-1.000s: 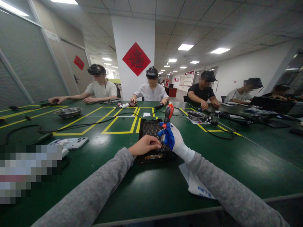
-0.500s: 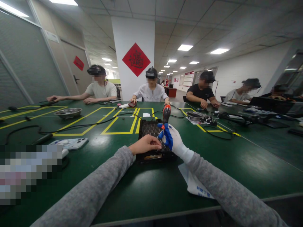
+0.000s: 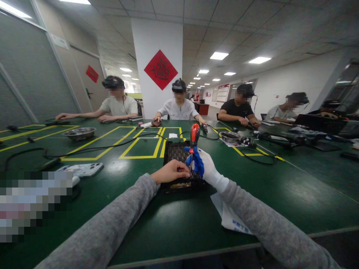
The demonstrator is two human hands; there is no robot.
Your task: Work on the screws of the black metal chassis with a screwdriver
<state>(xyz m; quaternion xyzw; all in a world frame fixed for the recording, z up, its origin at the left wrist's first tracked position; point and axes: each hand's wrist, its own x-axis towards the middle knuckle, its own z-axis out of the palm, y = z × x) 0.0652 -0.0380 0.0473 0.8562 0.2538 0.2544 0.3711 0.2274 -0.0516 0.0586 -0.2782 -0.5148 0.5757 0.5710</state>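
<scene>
My right hand point(image 3: 206, 166), in a white glove with blue-coated fingers, is closed round the lower part of a screwdriver point(image 3: 194, 135). The screwdriver stands nearly upright, its red and black handle on top and its shaft pointing down into a black plastic housing point(image 3: 166, 158). My bare left hand point(image 3: 171, 172) rests over the housing's left side. Its thumb and fingertips are pinched together beside the screwdriver's lower end; what they hold, if anything, is hidden. Dark textured parts show inside the housing, with a brownish strip point(image 3: 179, 185) near its front edge.
A white plastic bag point(image 3: 234, 220) lies under my right forearm. To the left are a phone point(image 3: 84, 170), a metal bowl point(image 3: 80, 133) and black cables. Another metal bowl point(image 3: 230, 136) stands right of the housing. Several people wearing headsets sit round the green table point(image 3: 134, 239).
The screwdriver's handle has tipped slightly left, with its red side now facing me more. My hands stay in nearly the same place. Across the table, a person's hand has shifted right.
</scene>
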